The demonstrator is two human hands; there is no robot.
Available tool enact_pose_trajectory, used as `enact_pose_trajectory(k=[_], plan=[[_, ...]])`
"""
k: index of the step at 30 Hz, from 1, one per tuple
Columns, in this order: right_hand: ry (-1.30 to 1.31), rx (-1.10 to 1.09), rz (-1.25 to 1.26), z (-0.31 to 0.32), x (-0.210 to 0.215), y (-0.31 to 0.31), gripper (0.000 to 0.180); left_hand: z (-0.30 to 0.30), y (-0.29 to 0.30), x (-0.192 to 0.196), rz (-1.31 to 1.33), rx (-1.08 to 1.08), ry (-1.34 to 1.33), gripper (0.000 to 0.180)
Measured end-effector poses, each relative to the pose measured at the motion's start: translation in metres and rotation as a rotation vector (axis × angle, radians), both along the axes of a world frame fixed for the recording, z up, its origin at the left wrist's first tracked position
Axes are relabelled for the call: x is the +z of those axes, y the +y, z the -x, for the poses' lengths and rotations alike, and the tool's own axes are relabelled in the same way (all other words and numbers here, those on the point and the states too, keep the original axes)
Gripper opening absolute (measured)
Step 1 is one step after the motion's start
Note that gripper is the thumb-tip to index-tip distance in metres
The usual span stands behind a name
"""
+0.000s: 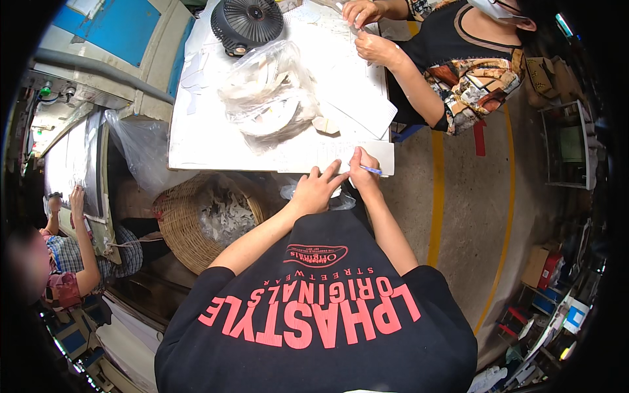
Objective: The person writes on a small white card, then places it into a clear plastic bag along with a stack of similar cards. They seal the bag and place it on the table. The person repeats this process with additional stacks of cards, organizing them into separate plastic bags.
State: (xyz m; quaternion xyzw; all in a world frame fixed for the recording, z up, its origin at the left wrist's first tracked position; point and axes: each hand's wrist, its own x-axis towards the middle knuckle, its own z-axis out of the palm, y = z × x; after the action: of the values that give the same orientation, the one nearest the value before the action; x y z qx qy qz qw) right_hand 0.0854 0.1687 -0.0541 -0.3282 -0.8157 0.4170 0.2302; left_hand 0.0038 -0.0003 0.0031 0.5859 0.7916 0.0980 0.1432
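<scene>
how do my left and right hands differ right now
The right hand grips a blue pen; the left hand holds no pen. The left hand's fingers are spread, while the right hand's are curled. Both are bare and at the paper along the table's near edge.

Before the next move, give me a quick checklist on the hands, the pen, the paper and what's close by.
1. Pen held in the right hand: ok.
2. Left hand on the paper: ok, fingers spread.
3. Pen tip touching the paper: cannot tell, the hand hides it.
4. Plastic bag clear of both hands: ok, farther up the table.
5. Co-worker's hands clear of the paper: ok.
</scene>
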Motion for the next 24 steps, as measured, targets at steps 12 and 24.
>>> enact_pose_trajectory(k=[12,24], plan=[[-0.019,-0.042,0.03,0.002,0.008,0.001,0.037,0.0,0.0,0.005,0.019,-0.009,-0.003,0.09],[0.019,-0.035,-0.013,-0.002,0.004,0.008,0.036,-0.002,0.004,0.001,0.029,-0.016,-0.013,0.09]])
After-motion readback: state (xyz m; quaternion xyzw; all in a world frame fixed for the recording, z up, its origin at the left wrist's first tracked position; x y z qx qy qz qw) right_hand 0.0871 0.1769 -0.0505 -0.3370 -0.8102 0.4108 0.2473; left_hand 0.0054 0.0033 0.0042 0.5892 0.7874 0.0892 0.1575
